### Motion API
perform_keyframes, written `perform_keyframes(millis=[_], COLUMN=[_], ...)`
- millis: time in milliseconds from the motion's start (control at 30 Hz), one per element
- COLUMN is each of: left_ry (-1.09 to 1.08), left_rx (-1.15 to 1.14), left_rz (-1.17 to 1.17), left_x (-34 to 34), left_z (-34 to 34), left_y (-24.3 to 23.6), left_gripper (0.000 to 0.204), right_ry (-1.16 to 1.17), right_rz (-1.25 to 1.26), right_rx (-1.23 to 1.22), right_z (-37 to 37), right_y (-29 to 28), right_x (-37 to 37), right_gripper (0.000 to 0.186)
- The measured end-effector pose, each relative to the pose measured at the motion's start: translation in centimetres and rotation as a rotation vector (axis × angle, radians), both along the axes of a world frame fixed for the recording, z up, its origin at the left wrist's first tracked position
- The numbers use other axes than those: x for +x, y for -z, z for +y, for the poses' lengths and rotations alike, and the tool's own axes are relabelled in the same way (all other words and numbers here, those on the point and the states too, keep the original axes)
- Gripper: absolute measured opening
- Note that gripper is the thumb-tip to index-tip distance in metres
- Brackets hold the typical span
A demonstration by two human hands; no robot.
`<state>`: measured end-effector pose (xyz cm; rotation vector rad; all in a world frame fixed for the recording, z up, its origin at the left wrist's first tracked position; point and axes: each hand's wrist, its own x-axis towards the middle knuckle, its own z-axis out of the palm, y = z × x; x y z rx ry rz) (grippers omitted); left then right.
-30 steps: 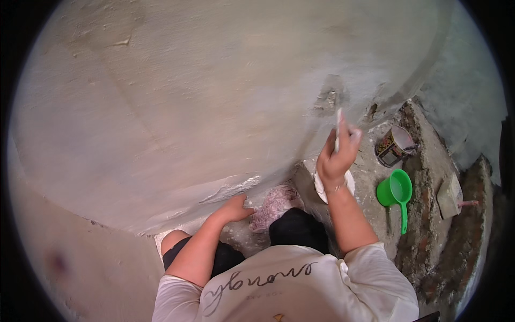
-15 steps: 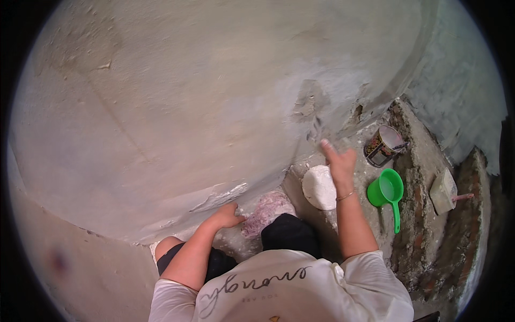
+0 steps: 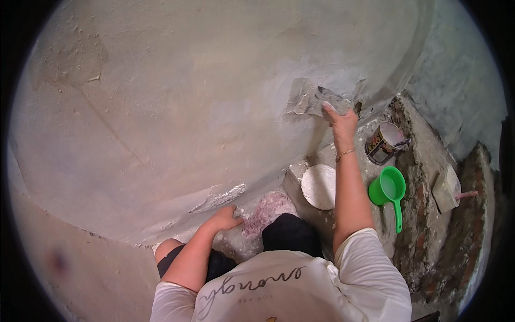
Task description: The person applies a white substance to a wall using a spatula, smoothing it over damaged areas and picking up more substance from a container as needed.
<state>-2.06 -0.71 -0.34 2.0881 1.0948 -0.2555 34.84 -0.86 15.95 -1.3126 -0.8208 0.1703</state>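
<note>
My right hand (image 3: pixel 343 126) grips a putty knife (image 3: pixel 333 99), its wide grey blade laid against the plastered wall (image 3: pixel 214 107). The thumb lies along the blade side, and the handle is hidden in my palm. Around the blade spreads a darker grey patch (image 3: pixel 300 96) with rough edges. My left hand (image 3: pixel 225 219) is low by the foot of the wall, fingers apart, holding nothing that I can see. Close to its fingertips lies a mottled pink and white lump (image 3: pixel 268 214), perhaps cloth. Beside my right forearm, partly covered by it, is a round white container (image 3: pixel 317 188).
On the right stand a patterned can (image 3: pixel 379 150) with a tool leaning in it and a green long-handled dipper (image 3: pixel 378 193). Farther right, a pale block-shaped tool (image 3: pixel 444 189) with a reddish handle rests on rough, broken masonry steps (image 3: pixel 418 214).
My right hand has moved farther up the wall with the putty knife, its blade now on the darker patch. The left hand has barely moved.
</note>
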Motion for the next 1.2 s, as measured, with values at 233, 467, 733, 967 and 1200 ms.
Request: perform_keyframes(millis=[233, 467, 733, 967, 1200], left_ry=[0.011, -0.012, -0.006, 0.010, -0.012], left_rx=[0.015, -0.004, -0.013, 0.001, -0.006], left_rz=[0.003, -0.009, -0.029, -0.037, -0.027], left_x=[0.2, 0.0, 0.1, 0.4, 0.5], left_z=[0.2, 0.5, 0.9, 0.9, 1.1], left_y=[0.0, 0.5, 0.5, 0.7, 0.5], left_gripper=[0.074, 0.075, 0.074, 0.074, 0.074], right_ry=[-0.050, 0.500, 0.253, 0.015, 0.052], right_rz=[0.036, -1.088, -1.248, -1.329, -1.366], right_rx=[0.068, 0.076, -0.205, -0.367, -0.204], right_z=[-5.6, -4.1, -6.7, -6.1, -4.3], right_y=[-4.1, -4.7, 3.1, -1.4, -9.8], right_x=[0.1, -6.6, -4.5, -5.5, -4.6], right_gripper=[0.019, 0.031, 0.052, 0.036, 0.025])
